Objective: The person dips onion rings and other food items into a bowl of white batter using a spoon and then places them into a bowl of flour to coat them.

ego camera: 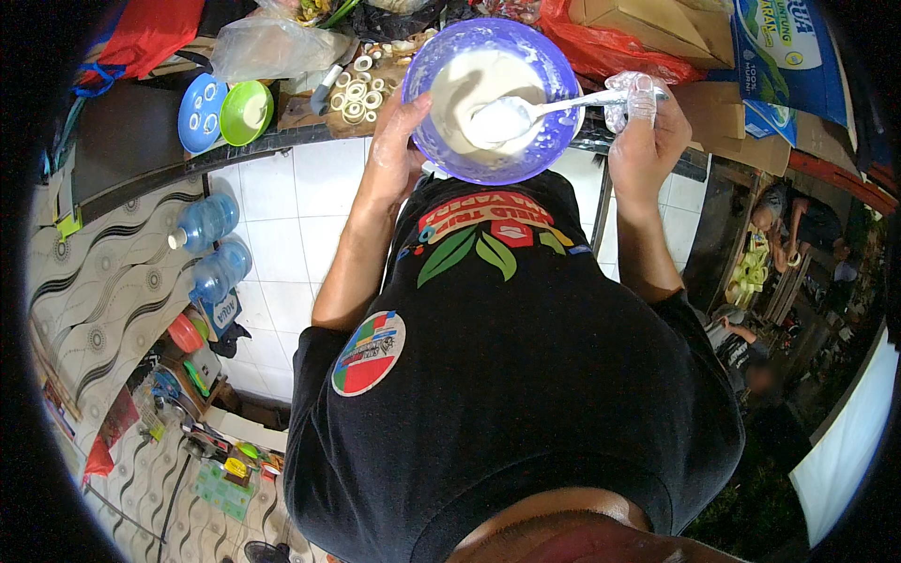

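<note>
A purple plastic bowl point(559, 144) of thick, pale batter is tilted towards me. My left hand point(400, 134) grips its left side, thumb over the rim. In my right hand point(647, 123), whose fingers are coated white, is the handle of a metal spoon point(563, 104); the spoon's bowl lies in the batter, covered in white. Left of the purple bowl, pale onion rings point(356, 91) lie piled on a wooden board point(299, 112), beside a knife point(320, 98) with a dark part and a light part. Further left stand a green bowl point(227, 116) with some pale liquid and a blue plate point(188, 127) with several rings.
A clear plastic bag point(271, 46) sits behind the board. Red plastic point(598, 42) and a cardboard box point(651, 24) lie at the back right. Large blue water bottles point(211, 222) rest on the tiled floor at left. Other people point(809, 218) are at work far right.
</note>
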Demonstrator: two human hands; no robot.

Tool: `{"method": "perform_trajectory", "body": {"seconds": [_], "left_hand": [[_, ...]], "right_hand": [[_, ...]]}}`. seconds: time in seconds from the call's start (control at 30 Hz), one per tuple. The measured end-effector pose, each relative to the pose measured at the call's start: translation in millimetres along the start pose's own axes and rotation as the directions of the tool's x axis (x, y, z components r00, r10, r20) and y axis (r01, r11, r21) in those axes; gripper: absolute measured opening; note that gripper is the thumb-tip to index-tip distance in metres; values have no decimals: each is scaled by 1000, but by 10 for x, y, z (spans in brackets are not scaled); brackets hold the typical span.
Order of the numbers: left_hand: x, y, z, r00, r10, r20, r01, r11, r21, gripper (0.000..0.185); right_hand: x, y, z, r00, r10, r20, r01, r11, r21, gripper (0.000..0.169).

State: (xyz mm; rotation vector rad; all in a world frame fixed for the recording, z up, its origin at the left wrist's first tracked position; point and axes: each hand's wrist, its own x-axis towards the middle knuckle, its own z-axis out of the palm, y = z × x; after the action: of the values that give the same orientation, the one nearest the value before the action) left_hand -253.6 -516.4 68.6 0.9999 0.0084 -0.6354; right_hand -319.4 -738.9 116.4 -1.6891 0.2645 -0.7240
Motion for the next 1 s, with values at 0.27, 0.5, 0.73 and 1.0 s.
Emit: {"method": "perform_trajectory", "body": {"seconds": [0.27,0.5,0.73,1.0], "left_hand": [[17,-12,-34,1000,-9,-6,9,1000,-12,58],[23,-8,-38,1000,-11,-8,11,1000,-1,61],[29,12,-24,1000,-18,-14,18,1000,-3,62],[24,33,-11,1000,-4,-4,4,1000,3,63]], "right_hand": [[21,4,0,999,-31,28,32,998,-62,19],[-10,8,36,992,-114,55,122,974,-191,14],[8,-25,40,987,-143,75,155,970,-188,14],[33,-116,50,954,-167,250,247,908,-337,11]]}}
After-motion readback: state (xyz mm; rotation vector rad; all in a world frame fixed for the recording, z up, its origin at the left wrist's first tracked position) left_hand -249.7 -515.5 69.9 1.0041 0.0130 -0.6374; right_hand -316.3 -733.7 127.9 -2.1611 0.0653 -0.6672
